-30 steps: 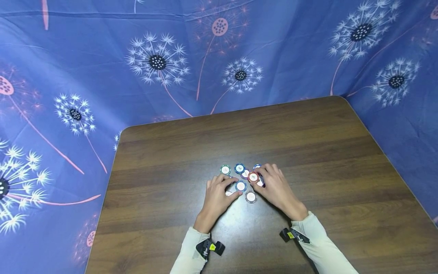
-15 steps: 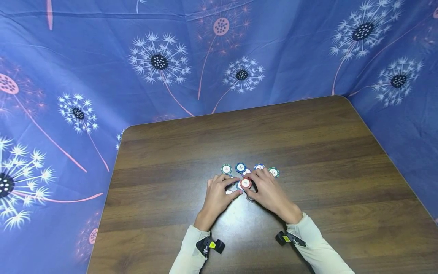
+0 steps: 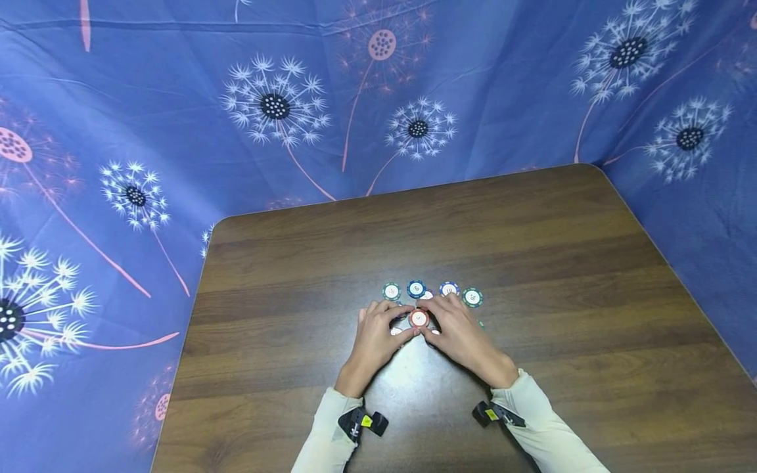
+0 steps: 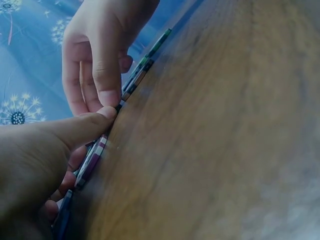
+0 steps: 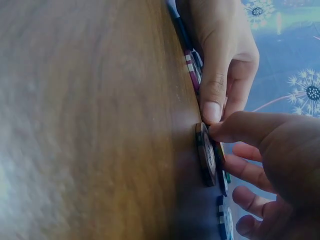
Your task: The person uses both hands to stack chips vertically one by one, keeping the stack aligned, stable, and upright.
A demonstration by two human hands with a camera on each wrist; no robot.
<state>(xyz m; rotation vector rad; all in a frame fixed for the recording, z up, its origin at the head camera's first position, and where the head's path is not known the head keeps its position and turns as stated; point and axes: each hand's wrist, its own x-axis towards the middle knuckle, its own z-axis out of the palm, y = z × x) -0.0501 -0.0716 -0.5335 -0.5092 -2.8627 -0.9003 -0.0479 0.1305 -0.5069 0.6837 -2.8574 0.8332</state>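
In the head view, a red-rimmed poker chip [image 3: 418, 318] lies between my two hands, covering the spot of a blue chip seen earlier. My left hand [image 3: 375, 335] curves its thumb and index finger round the left side of this place. From the right, my right hand [image 3: 464, 332] pinches the red chip between thumb and fingers. The thumb tips meet or nearly meet at the near side. In the right wrist view, a dark-edged chip [image 5: 206, 155] stands out below the right thumb. The left wrist view has a purple-and-white edged chip [image 4: 92, 162] beneath the left hand.
Behind the hands lie a green-rimmed chip [image 3: 391, 292], a dark blue chip [image 3: 416, 289], a blue-and-white chip [image 3: 449, 289] and another green chip [image 3: 472, 297]. Other chips are partly hidden under the hands. A blue flowered cloth [image 3: 355, 98] hangs behind the brown table [image 3: 296, 263].
My right hand has moved left and brought the red chip over the blue chip at the left hand's fingertips. The left hand has hardly moved. The right-hand green chip has come into view.
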